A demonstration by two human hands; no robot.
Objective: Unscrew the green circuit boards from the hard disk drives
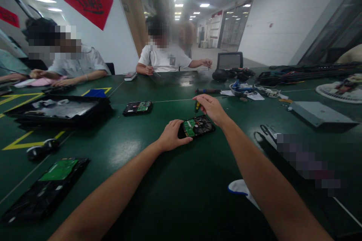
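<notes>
A hard drive (pixel 202 127) lies on the green table in front of me, its green circuit board (pixel 189 127) facing up. My left hand (pixel 174 135) is closed around the drive's left end, thumb along the near edge and fingers over the far one. In my right hand (pixel 210 108) is a screwdriver (pixel 197 107) with a black and yellow handle. It stands nearly upright, tip down over the drive's far side; whether the tip sits in a screw is too small to tell.
Another hard drive (pixel 137 108) lies farther left, and a larger one (pixel 46 188) at the near left. A black tray (pixel 85 111) stands at left. To the right are a grey metal box (pixel 322 113) and a white glove (pixel 239 187). Co-workers (pixel 164 58) sit across the table.
</notes>
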